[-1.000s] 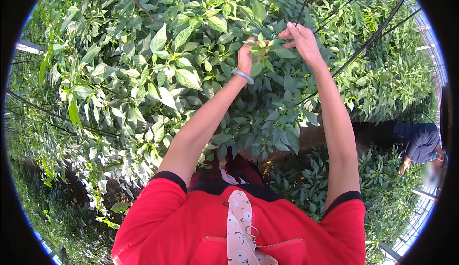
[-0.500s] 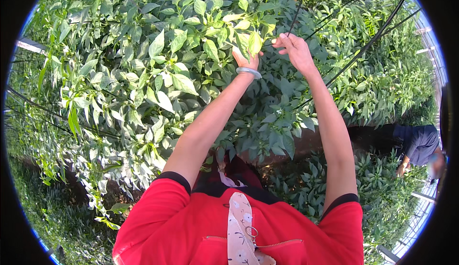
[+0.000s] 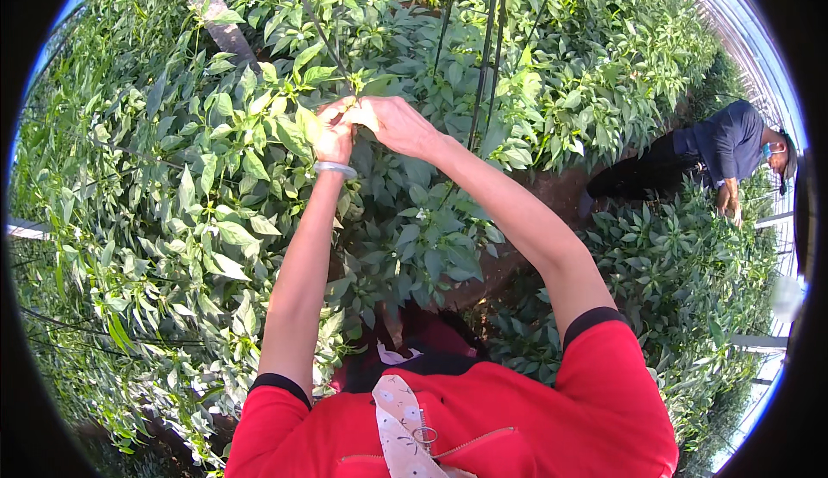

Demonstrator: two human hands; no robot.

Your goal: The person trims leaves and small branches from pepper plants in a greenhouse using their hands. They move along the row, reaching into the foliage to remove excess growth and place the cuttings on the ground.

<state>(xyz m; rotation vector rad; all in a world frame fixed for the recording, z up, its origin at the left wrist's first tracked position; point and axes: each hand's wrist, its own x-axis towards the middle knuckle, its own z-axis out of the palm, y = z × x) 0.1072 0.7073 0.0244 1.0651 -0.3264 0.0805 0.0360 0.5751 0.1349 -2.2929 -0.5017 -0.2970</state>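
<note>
Both hands meet at the top of a leafy green pepper plant (image 3: 228, 232), in front of me and slightly left. My left hand (image 3: 335, 140), with a pale bangle (image 3: 335, 169) on its wrist, is closed around a shoot, its fingers partly behind leaves. From the right, my right hand (image 3: 395, 124) reaches across with bent fingers pinched together against the left fingertips. A thin dark string (image 3: 315, 19) slants down from above to the fingers of both hands. Its lower end is hidden between them, as is the stem there.
More dark strings (image 3: 485, 59) hang just right of my hands. A pale post (image 3: 207, 3) leans at the upper left. Dense plants stand all around, with a soil path (image 3: 552, 198) to the right. Another person (image 3: 729, 146) bends over plants at the far right.
My right hand has moved left to join the left hand, bringing the string to the shoot. The view has shifted; the post now shows, and the other person appears higher.
</note>
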